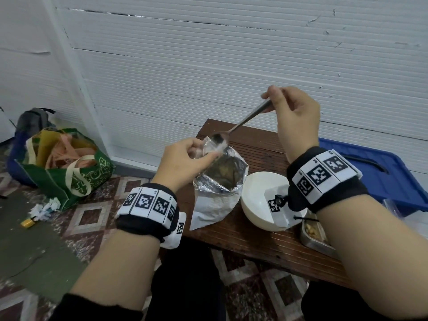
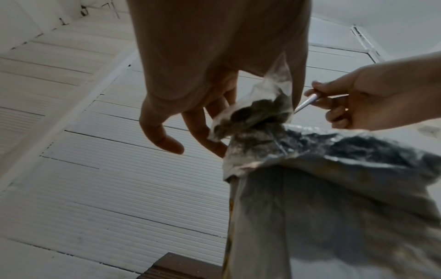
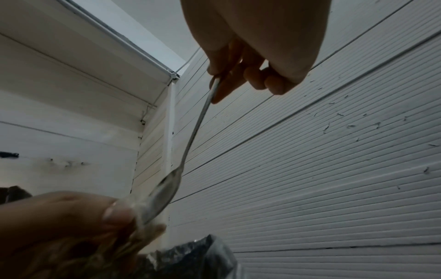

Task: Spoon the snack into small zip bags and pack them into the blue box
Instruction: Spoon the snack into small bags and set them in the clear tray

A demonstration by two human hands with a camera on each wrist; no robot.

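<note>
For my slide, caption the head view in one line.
Left hand holds a small zip bag open above the foil snack bag while the right hand tips in a spoon.

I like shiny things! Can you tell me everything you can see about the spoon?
The spoon looks like shiny silver metal, with a long thin handle and an oval bowl. It slants downward, handle up. The right hand pinches the top of the handle. The bowl dips into the mouth of a small clear zip bag held by the left hand, just above the open foil snack bag.
</note>
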